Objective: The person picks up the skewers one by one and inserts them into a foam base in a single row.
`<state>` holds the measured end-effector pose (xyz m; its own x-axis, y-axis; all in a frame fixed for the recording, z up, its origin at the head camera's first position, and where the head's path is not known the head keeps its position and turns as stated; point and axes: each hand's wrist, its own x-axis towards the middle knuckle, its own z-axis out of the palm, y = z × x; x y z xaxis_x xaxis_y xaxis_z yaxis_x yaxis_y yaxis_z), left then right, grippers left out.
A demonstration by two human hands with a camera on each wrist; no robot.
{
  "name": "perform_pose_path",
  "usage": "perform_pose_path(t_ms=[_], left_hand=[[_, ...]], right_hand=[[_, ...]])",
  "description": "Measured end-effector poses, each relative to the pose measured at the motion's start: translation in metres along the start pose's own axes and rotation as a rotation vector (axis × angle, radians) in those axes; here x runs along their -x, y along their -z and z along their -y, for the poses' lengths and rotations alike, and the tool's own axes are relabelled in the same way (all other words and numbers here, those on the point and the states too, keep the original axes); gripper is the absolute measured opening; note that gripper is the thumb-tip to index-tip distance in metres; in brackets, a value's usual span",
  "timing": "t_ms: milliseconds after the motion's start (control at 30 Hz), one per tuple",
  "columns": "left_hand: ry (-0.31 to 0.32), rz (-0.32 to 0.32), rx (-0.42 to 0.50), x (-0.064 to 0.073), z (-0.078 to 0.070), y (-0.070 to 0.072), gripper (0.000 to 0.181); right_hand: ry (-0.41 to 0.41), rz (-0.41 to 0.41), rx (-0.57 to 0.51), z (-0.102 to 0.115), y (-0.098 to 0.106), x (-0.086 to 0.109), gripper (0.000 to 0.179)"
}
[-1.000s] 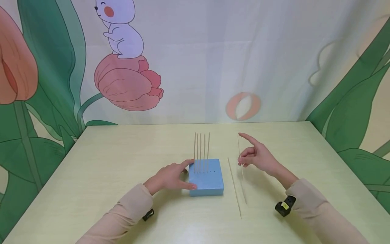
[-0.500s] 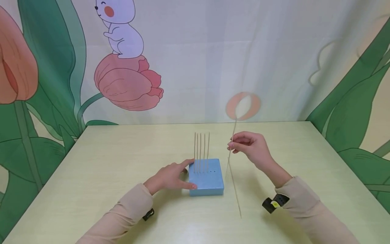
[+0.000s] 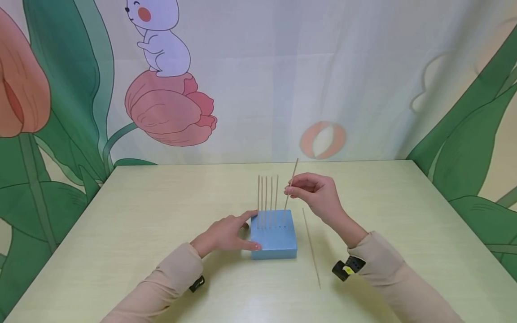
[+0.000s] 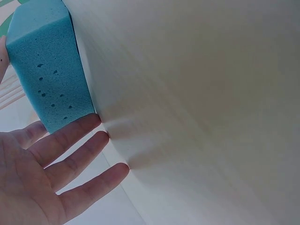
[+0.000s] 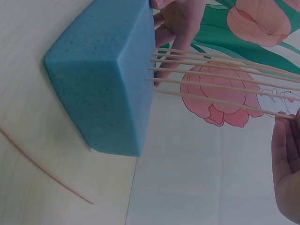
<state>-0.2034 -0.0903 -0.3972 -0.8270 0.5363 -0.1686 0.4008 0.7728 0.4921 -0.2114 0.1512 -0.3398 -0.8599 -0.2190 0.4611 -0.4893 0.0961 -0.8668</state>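
A blue foam block (image 3: 274,242) lies on the table with several thin wooden sticks (image 3: 265,202) standing in a row in its top. Small holes continue the row to the right. My left hand (image 3: 224,233) rests against the block's left side, index finger at the back corner and thumb on the front of the top. The left wrist view shows its other fingers extended, with their tips at the tabletop. Between thumb and fingertips, my right hand (image 3: 319,195) pinches another wooden stick (image 3: 296,167), tilted slightly right. Its lower end is close over the holes, beside the row.
One loose wooden stick (image 3: 311,246) lies on the pale table (image 3: 121,251) to the right of the block. Behind the table's far edge hangs a curtain (image 3: 258,89) printed with flowers and an animal.
My right hand has moved left from beyond the loose stick, bringing its stick over the block. The fingers have shifted from a spread hold to a pinch. My left hand stays put.
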Motion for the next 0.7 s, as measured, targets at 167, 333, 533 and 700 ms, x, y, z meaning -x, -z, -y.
perform_pose_path(t_ms=[167,333,533,700], left_hand=[[-0.001,0.001,0.005,0.0,-0.001,0.001,0.088],[0.001,0.001,0.002,-0.001,-0.001,0.001,0.088],[0.001,0.002,0.007,-0.001,0.001,0.0,0.088],[0.003,0.002,0.003,-0.002,0.001,0.0,0.088]], right_hand=[[0.011,0.006,0.07,-0.002,-0.004,0.0,0.012],[-0.006,0.032,0.106,-0.006,-0.008,0.003,0.01],[0.044,0.082,0.185,-0.003,-0.016,0.01,0.006],[-0.003,0.118,0.231,-0.014,-0.009,0.011,0.014]])
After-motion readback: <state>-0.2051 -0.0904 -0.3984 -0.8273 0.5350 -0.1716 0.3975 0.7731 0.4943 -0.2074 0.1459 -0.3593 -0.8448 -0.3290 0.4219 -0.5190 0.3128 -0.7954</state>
